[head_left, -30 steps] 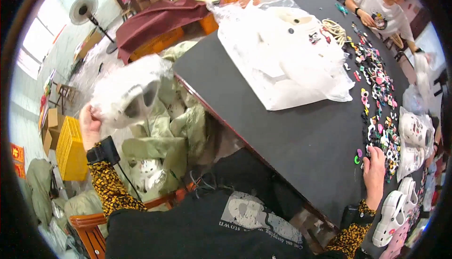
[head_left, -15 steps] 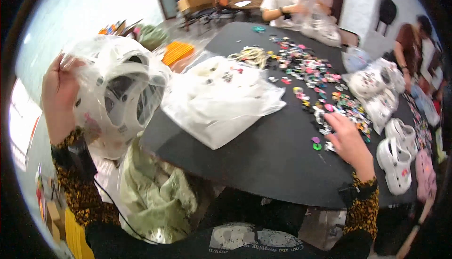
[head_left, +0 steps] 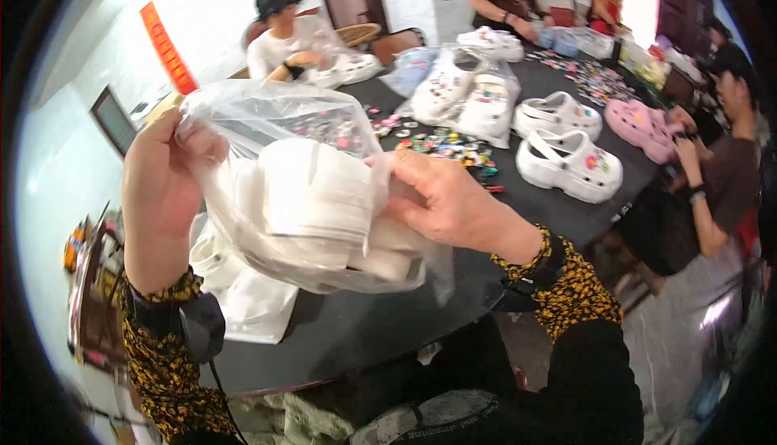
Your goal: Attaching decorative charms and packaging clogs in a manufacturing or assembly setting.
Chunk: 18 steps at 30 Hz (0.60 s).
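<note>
In front of me, over the table, a clear plastic bag hangs with white clogs inside, their soles partly showing. My left hand is closed on the bag's gathered left edge. At the other side, my right hand pinches the plastic between thumb and fingers. Below the bag, a second white plastic bundle lies on the black table, half hidden. Small colourful shoe charms are heaped beyond my right hand.
A pair of white clogs with charms stands to the right, beside pink clogs near a seated person. Bagged white clogs lie farther back. Another person handles bagged clogs across the table.
My view has swung right. The bag of clogs has come from the left to the middle, and my right hand has left the charms and taken hold of the bag.
</note>
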Tool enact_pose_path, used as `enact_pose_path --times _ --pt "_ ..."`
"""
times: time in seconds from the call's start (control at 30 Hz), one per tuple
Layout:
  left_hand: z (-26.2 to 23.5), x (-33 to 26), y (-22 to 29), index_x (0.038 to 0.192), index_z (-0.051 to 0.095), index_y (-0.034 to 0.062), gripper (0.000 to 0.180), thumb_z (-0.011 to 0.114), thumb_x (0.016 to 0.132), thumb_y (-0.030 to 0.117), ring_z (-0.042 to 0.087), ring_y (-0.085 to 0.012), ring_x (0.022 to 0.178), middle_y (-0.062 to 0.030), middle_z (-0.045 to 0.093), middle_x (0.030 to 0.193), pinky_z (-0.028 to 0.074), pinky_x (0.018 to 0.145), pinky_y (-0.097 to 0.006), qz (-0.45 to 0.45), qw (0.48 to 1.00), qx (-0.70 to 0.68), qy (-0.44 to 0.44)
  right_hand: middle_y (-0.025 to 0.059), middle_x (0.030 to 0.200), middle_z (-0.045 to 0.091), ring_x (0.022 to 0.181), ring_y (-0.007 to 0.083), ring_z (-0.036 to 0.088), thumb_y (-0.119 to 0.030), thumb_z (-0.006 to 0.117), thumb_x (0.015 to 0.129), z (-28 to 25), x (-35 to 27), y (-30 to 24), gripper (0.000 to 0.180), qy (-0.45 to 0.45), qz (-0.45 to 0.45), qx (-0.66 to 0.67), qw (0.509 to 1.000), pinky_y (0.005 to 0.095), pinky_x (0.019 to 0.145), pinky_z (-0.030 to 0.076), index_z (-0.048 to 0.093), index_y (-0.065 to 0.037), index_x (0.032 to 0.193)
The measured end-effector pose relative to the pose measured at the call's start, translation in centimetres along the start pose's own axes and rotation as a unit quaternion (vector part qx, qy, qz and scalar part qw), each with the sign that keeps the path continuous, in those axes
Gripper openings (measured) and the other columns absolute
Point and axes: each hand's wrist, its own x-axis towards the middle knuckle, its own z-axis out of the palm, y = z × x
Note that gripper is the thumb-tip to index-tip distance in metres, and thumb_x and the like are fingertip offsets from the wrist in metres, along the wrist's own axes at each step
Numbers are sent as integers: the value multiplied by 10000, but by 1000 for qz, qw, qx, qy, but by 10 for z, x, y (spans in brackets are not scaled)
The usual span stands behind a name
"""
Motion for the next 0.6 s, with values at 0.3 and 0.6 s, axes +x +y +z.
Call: enact_pose_path --times 0.3,0.6 --pt "64 73 -94 864 530 17 123 495 939 108 545 -175 637 -45 547 704 509 711 -352 -101 992 2 -72 28 808 651 726 85 593 -65 485 925 -4 -63 49 177 168 359 341 852 239 662 484 642 -1 977" --pt "64 85 -190 1394 362 -44 497 491 951 139 398 -259 1328 -200 401 1435 284 1105 -343 103 791 492 -349 98 794 653 709 169 626 -111 567 829 -30 -132 75 195 117 486 97 861 339 650 514 629 7 972"
